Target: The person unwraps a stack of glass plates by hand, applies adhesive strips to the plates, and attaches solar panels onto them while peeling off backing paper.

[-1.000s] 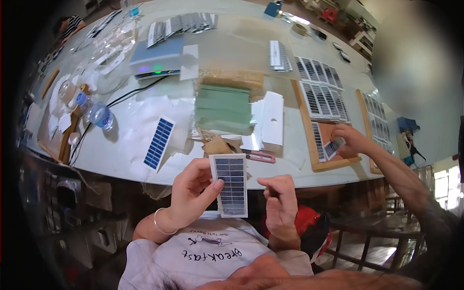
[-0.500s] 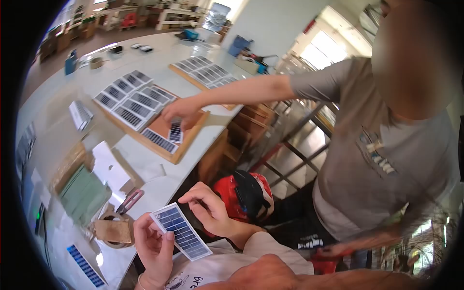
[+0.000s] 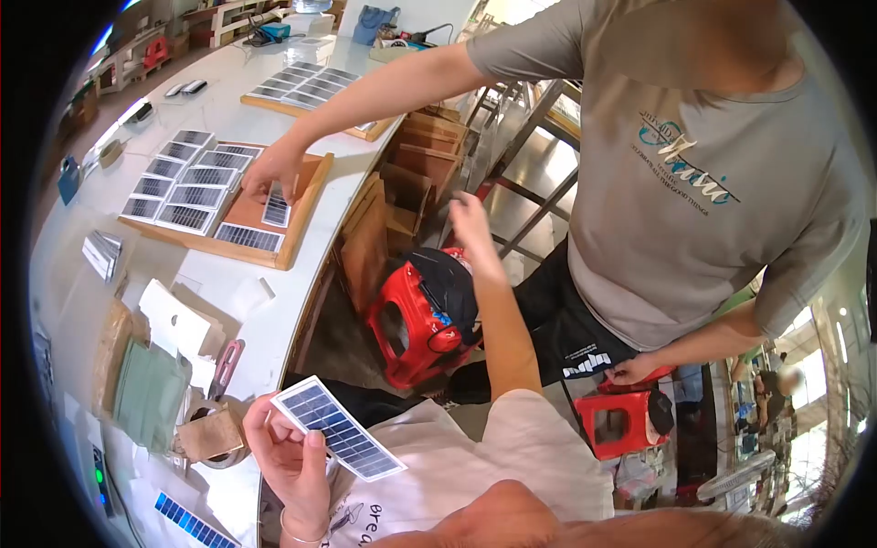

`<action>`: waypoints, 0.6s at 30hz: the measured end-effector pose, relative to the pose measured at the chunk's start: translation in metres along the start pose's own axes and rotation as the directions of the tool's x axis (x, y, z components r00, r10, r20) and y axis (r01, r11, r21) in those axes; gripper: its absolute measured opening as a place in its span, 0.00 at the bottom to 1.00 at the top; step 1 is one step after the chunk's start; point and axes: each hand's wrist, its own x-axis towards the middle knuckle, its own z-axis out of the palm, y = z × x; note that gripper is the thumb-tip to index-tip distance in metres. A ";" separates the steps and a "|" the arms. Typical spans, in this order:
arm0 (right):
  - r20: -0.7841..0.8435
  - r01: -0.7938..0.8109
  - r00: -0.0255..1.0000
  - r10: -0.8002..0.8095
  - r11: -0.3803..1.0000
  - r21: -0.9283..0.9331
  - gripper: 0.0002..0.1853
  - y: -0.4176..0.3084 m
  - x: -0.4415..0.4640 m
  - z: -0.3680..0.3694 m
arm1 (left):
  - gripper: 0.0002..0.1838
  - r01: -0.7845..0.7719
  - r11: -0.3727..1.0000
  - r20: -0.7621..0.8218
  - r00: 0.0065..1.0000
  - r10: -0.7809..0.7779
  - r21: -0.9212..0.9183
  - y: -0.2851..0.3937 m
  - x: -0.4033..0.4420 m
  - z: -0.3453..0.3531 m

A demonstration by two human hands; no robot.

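My left hand [image 3: 294, 461] is closed on the lower left edge of a small solar panel [image 3: 340, 429], its dark cells and white border tilted up toward me. My right hand [image 3: 470, 224] is away from the panel, reaching out over the floor beside the table with nothing visible in it; its fingers look loosely extended, a little blurred. Nearest below it is a red plastic stool [image 3: 402, 342] with a dark cloth item [image 3: 443, 290] on top. At the table's edge, another blue-celled strip [image 3: 192, 522] lies near my left forearm.
A co-worker's hand [image 3: 274, 169] touches a small panel [image 3: 276, 208] on a wooden board [image 3: 306, 205] with rows of panels. Behind is a second panel board [image 3: 375, 131]. Scissors-like red handles [image 3: 227, 365], a tape roll [image 3: 210, 437] and green sheets [image 3: 146, 393] are on the white table.
My right hand has moved away from the solar panel, outward toward the red stool and co-worker. My left hand keeps its hold. The view has shifted, showing more of the co-worker and floor.
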 end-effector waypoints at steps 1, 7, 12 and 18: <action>-0.054 -0.097 0.994 0.099 0.994 0.046 0.22 0.047 0.034 -0.001 | 0.34 0.000 1.000 -0.008 1.000 0.000 0.005 0.003 -0.003 0.001; 0.073 -0.160 0.950 0.305 0.673 -0.722 0.22 0.167 0.096 -0.017 | 0.31 -0.064 0.998 -0.061 0.996 0.064 -0.004 -0.001 -0.004 -0.011; 0.184 -0.023 0.948 0.261 0.631 -0.776 0.21 0.186 0.124 -0.008 | 0.35 -0.141 0.986 -0.042 0.990 0.138 -0.092 -0.045 0.003 -0.035; 0.450 0.275 0.878 0.165 0.597 -0.754 0.22 0.131 0.119 0.023 | 0.35 -0.052 0.992 -0.011 0.999 0.051 -0.115 -0.028 0.013 -0.017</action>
